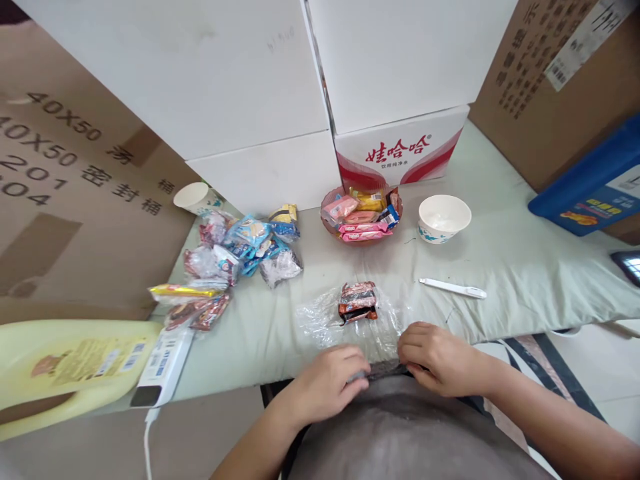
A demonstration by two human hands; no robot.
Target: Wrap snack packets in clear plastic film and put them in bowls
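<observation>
A clear plastic bag [345, 323] lies flat on the pale green cloth, with a few dark red snack packets [357, 301] inside it. My left hand [334, 381] and my right hand [434, 357] both rest at the bag's near edge by the table's front, fingers curled, seemingly pinching the plastic. A red glass bowl [329, 229] of wrapped snacks stands behind the bag. A white pen-like tool [453, 287] lies to the right of the bag.
A heap of snack packets [235, 257] lies left. A paper cup [193, 198] lies on its side; a white paper bowl [444, 218] stands right. Stacked cartons [395, 147] wall the back. A yellow jug [70, 367] and a small white box [163, 365] sit front left.
</observation>
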